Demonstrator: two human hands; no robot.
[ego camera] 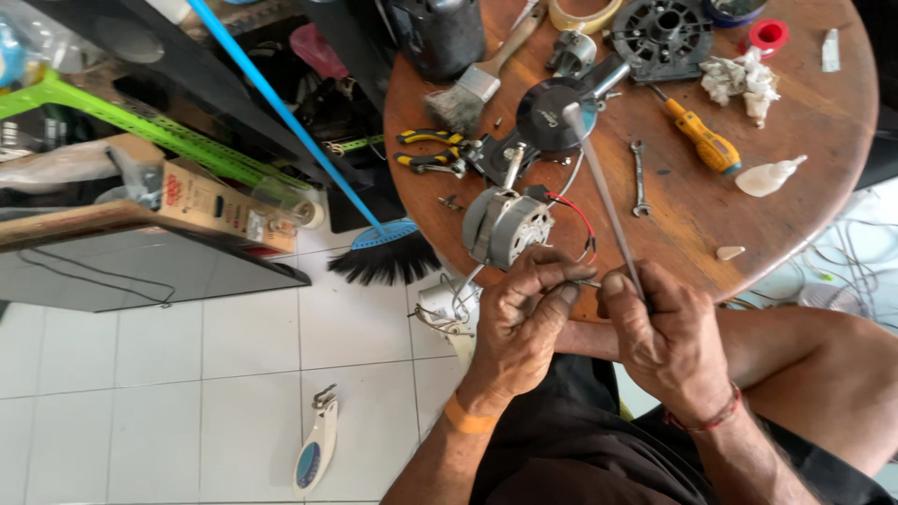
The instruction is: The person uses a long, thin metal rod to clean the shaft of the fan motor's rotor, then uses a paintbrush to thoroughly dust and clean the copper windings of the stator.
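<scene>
- At the near edge of the round wooden table [795,122], a thin wire end [587,282] is being pinched between both hands; it is judged light and pliant, best gripped close to its tip.
- A slim metal rod [603,192] is being clamped in the right hand [666,339], fingers closed around its lower end; it is judged stiff and smooth.
- The left hand [520,318] is being held knuckles-up, thumb and forefinger pressed together on the wire.
- A small electric motor [505,223], judged heavy, is being left just beyond the hands; yellow pliers [432,150] and a screwdriver [702,136] are lying farther in.
</scene>
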